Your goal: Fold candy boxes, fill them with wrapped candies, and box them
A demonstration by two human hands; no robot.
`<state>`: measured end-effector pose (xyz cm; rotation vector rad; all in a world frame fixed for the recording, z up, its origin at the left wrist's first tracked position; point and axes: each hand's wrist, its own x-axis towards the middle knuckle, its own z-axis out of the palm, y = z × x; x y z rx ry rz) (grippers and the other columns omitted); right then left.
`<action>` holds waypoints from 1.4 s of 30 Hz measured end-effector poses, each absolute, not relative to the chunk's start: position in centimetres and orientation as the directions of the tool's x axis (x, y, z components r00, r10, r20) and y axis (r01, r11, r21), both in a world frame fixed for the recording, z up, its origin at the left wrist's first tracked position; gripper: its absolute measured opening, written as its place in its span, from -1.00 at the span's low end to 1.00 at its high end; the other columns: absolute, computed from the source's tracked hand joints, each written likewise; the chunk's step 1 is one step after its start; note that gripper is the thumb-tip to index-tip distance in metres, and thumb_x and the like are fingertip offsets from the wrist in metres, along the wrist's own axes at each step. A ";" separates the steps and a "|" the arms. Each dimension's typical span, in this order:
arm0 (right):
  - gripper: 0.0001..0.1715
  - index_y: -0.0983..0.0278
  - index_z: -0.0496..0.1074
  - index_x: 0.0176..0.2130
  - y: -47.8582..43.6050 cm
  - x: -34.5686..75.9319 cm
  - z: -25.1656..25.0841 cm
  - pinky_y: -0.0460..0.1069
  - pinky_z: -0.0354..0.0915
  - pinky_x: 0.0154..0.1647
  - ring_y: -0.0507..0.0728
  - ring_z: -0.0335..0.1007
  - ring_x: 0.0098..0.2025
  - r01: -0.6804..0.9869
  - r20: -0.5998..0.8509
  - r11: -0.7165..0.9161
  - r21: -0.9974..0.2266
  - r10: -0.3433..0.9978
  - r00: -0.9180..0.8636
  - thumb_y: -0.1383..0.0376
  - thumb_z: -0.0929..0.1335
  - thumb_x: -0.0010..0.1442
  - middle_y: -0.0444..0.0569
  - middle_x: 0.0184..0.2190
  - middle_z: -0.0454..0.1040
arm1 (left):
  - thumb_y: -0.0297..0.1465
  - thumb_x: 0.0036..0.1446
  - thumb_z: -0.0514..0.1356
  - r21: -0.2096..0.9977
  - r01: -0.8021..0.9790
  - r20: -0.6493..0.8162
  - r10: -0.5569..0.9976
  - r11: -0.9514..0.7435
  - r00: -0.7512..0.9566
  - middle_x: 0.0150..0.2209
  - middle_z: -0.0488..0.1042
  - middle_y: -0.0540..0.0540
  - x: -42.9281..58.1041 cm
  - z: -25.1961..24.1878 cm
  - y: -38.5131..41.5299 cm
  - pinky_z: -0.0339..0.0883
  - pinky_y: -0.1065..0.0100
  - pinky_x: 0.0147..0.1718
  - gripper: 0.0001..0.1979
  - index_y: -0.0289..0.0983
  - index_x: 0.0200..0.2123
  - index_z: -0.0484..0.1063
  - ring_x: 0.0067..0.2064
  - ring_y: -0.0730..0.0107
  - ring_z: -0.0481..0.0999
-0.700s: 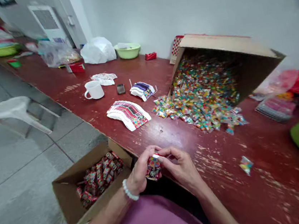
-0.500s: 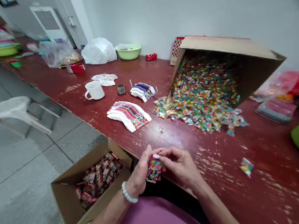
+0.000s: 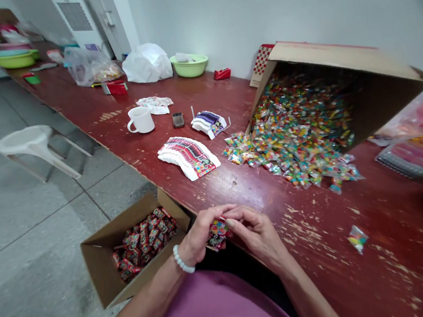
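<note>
My left hand (image 3: pixel 196 235), with a pale bead bracelet at the wrist, is wrapped round a small printed candy box (image 3: pixel 217 232) at the table's front edge. The thumb and fingertips of my right hand (image 3: pixel 256 232) pinch the top end of this box. Part of the box is hidden behind the fingers. Beyond my hands lies a fanned stack of flat printed cartons (image 3: pixel 188 157). To the right, wrapped candies (image 3: pixel 293 134) spill from a tipped cardboard box (image 3: pixel 337 52). Below and left, an open carton (image 3: pixel 104 272) holds many small filled boxes (image 3: pixel 148 242).
On the red table (image 3: pixel 245 185) stand a white mug (image 3: pixel 141 120), a small dark device (image 3: pixel 178 120) and a second carton stack (image 3: pixel 208 123). A green basin (image 3: pixel 190 65) sits by the wall. One wrapped candy (image 3: pixel 357 239) lies at right. A white stool (image 3: pixel 29 138) stands left.
My left fingers have come over the top of the candy box, meeting my right fingertips, and its top flap shows less. The whole view has shifted slightly.
</note>
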<state>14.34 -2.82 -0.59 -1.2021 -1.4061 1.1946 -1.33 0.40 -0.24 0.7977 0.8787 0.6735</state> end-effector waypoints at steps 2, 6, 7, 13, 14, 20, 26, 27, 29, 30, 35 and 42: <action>-0.79 0.20 0.49 -0.13 -3.5 13.9 -0.9 0.05 0.39 -0.13 0.18 0.47 -0.13 0.246 0.176 0.201 -0.948 0.977 -0.121 0.22 0.38 0.22 0.03 -0.13 0.52 | -0.23 0.13 0.09 0.762 -0.265 -0.418 0.761 0.591 0.496 -0.22 0.57 -0.15 -1.3 -0.7 0.6 0.28 0.44 -0.55 -0.58 -0.31 -0.04 0.54 -0.44 0.40 0.47; -0.38 0.22 0.33 0.08 -4.6 12.5 -1.7 0.23 0.29 0.04 0.33 0.31 0.09 0.607 0.349 0.365 -0.706 0.925 -0.151 0.23 0.47 0.04 0.16 0.10 0.37 | -0.32 0.07 0.17 0.674 -0.411 -0.443 0.781 0.614 0.440 -0.30 0.57 -0.11 -0.9 -1.3 0.7 0.34 0.43 -0.40 -0.67 -0.33 -0.13 0.54 -0.41 0.42 0.49; -0.26 0.24 0.28 0.14 -4.7 12.2 -1.8 0.27 0.26 0.05 0.38 0.27 0.12 0.691 0.360 0.367 -0.623 0.919 -0.164 0.23 0.49 -0.01 0.20 0.16 0.31 | -0.31 0.07 0.19 0.646 -0.451 -0.453 0.785 0.616 0.422 -0.32 0.57 -0.08 -0.7 -1.3 0.7 0.35 0.42 -0.37 -0.69 -0.31 -0.13 0.53 -0.40 0.42 0.49; -0.16 0.30 0.20 0.19 -3.5 11.6 -2.2 0.31 0.24 0.02 0.41 0.30 0.03 0.814 0.443 0.432 -0.388 0.862 -0.247 0.30 0.45 -0.06 0.23 0.02 0.40 | -0.28 0.08 0.23 0.594 -0.565 -0.442 0.819 0.573 0.366 -0.40 0.52 -0.03 0.0 -1.2 0.1 0.36 0.37 -0.20 -0.77 -0.30 -0.23 0.47 -0.31 0.38 0.51; -0.17 0.29 0.20 0.18 -3.3 11.5 -2.2 0.30 0.27 0.01 0.40 0.31 0.01 0.789 0.441 0.454 -0.414 0.858 -0.263 0.28 0.45 -0.06 0.22 0.01 0.40 | -0.26 0.08 0.24 0.602 -0.562 -0.440 0.822 0.568 0.361 -0.41 0.50 -0.03 -0.2 -1.2 0.0 0.37 0.37 -0.21 -0.76 -0.30 -0.24 0.46 -0.33 0.39 0.50; 0.08 0.23 0.00 0.31 -2.2 10.9 -1.7 0.27 0.26 0.14 0.37 0.17 0.23 0.547 0.341 0.506 -0.667 0.860 -0.380 -0.04 0.48 0.01 0.21 0.24 0.17 | -0.04 0.14 0.16 0.877 -0.288 -0.342 0.920 0.386 0.190 -0.41 0.44 0.01 -6.3 -0.7 0.8 0.29 0.41 -0.51 -0.58 -0.22 -0.08 0.37 -0.49 0.45 0.40; -0.37 0.21 0.28 0.16 -1.2 15.5 -5.0 0.22 0.39 -0.06 0.24 0.41 -0.07 0.608 0.304 0.246 -0.755 0.953 -0.007 0.04 0.38 0.17 0.15 0.05 0.33 | 0.05 0.10 0.14 0.828 0.490 -0.288 0.957 0.272 -0.045 -0.19 0.54 -0.11 -20.0 1.0 0.9 0.30 0.27 -0.09 -0.50 -0.27 -0.21 0.53 -0.11 0.17 0.45; -0.40 0.21 0.30 0.15 -1.1 16.2 -5.7 0.18 0.42 -0.12 0.21 0.43 -0.14 0.606 0.287 0.206 -0.768 0.957 0.038 0.06 0.37 0.18 0.12 -0.02 0.37 | 0.05 0.11 0.13 0.804 0.516 -0.297 0.951 0.297 -0.085 -0.17 0.55 -0.13 -21.4 1.3 0.7 0.28 0.25 -0.06 -0.48 -0.27 -0.18 0.53 -0.09 0.15 0.45; -0.44 0.21 0.33 0.13 -1.0 16.8 -6.8 0.13 0.43 -0.19 0.18 0.45 -0.22 0.616 0.278 0.175 -0.768 0.958 0.075 0.08 0.36 0.19 0.09 -0.08 0.41 | 0.03 0.11 0.15 0.799 0.525 -0.271 0.955 0.292 -0.118 -0.11 0.55 -0.15 -22.2 1.8 0.7 0.27 0.25 -0.04 -0.48 -0.27 -0.12 0.53 -0.04 0.13 0.44; -0.46 0.22 0.35 0.11 -1.0 16.9 -7.1 0.13 0.43 -0.19 0.18 0.46 -0.22 0.637 0.292 0.182 -0.749 0.954 0.071 0.09 0.36 0.19 0.09 -0.09 0.42 | 0.01 0.12 0.16 0.814 0.518 -0.240 0.964 0.264 -0.115 -0.10 0.55 -0.15 -21.7 2.0 1.0 0.27 0.26 -0.05 -0.50 -0.28 -0.10 0.52 -0.04 0.15 0.45; -0.66 0.25 0.44 -0.06 -1.0 16.0 -7.1 0.18 0.35 -0.06 0.25 0.43 -0.10 0.757 0.399 0.301 -0.580 0.915 -0.059 0.14 0.32 0.24 0.09 -0.12 0.51 | -0.22 0.25 0.10 0.733 0.676 0.066 0.997 -0.080 0.047 -0.11 0.54 -0.16 -14.4 1.1 6.6 0.32 0.36 -0.15 -0.62 -0.33 0.01 0.43 -0.16 0.34 0.49; -0.80 0.23 0.43 -0.11 -0.9 16.0 -7.1 0.09 0.36 -0.11 0.18 0.43 -0.16 0.686 0.381 0.311 -0.658 0.923 -0.053 0.24 0.30 0.30 0.01 -0.18 0.52 | -0.15 0.15 0.21 0.389 0.886 0.242 0.956 -0.253 0.167 0.01 0.42 -0.26 -6.2 -0.7 13.3 0.18 0.17 0.03 -0.48 -0.31 0.11 0.38 0.03 0.07 0.34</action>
